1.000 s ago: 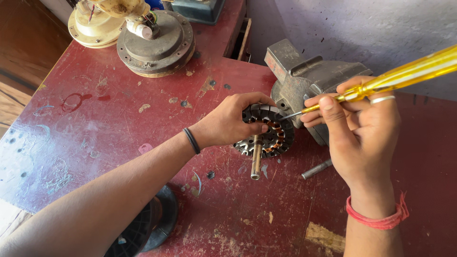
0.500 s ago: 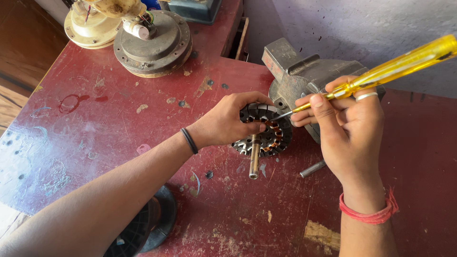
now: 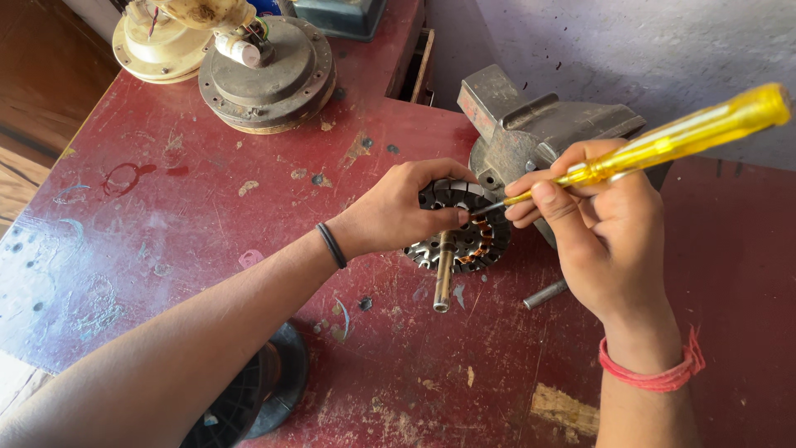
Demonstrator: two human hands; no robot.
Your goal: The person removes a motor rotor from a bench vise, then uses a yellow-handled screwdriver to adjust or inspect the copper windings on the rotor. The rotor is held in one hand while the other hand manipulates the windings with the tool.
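Fingers (image 3: 431, 217) of the left hand (image 3: 394, 217) clamp on the rim of the round black steel motor stator with copper windings (image 3: 464, 236), which lies on the red painted bench (image 3: 166, 216) near its far edge, just in front of the grey iron vise (image 3: 531, 124). A steel shaft (image 3: 444, 278) sticks out of the stator's middle toward the near edge. The right hand (image 3: 601, 228) is closed around the yellow clear-handled screwdriver (image 3: 663, 141), whose thin tip rests in among the copper coils on the stator's right side.

If the tip slips or digs, it may scrape the varnish off the copper wire or cut a strand. A sudden slip toward the left thumb, which sits just beside the tip, could jab it. The stator rests tilted on its shaft, so a hard push might rock it out of the left hand's hold.

A short grey metal pin (image 3: 545, 294) lies loose beside the right hand and may roll. Toward the bench's far left corner stand a round brown metal motor housing (image 3: 267, 79) and a cream metal cover (image 3: 153, 50); a black plastic spool (image 3: 249, 394) sits below the near edge.
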